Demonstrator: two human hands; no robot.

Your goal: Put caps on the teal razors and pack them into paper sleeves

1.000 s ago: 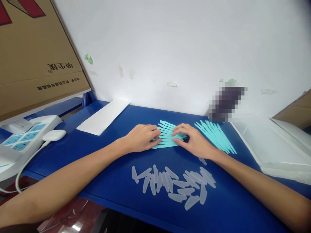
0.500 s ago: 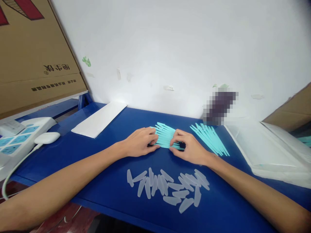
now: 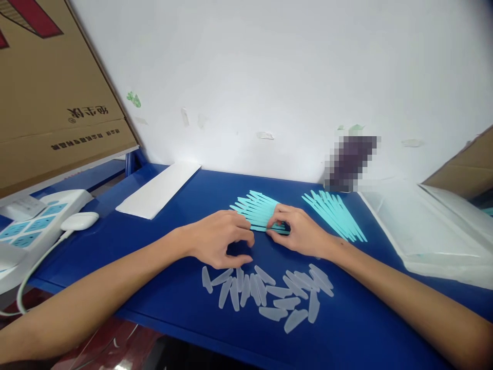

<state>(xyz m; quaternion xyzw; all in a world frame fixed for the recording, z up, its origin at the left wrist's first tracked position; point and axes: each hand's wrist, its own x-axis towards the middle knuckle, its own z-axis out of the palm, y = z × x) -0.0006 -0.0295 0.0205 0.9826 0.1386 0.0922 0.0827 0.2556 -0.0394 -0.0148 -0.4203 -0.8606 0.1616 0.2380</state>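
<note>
Flat turquoise sticks lie in a fanned pile at the middle of the blue table. My right hand is at the pile's right end, thumb and fingertips closed on the nearest turquoise stick. My left hand hovers at the pile's near left side, thumb and fingers apart with nothing between them. Below it, several translucent, tapered plastic pieces are scattered. A second bunch of turquoise sticks lies slantwise beyond my right hand.
White strip-shaped card lies at the back left. A power strip with a white plug-in charger stands at the left edge, below a cardboard box. Clear plastic packaging covers the right side. A blurred dark object leans against the wall.
My left hand has drawn back from the pile toward the translucent pieces, and its thumb and fingers have spread. My right hand stays nearly in place at the sticks.
</note>
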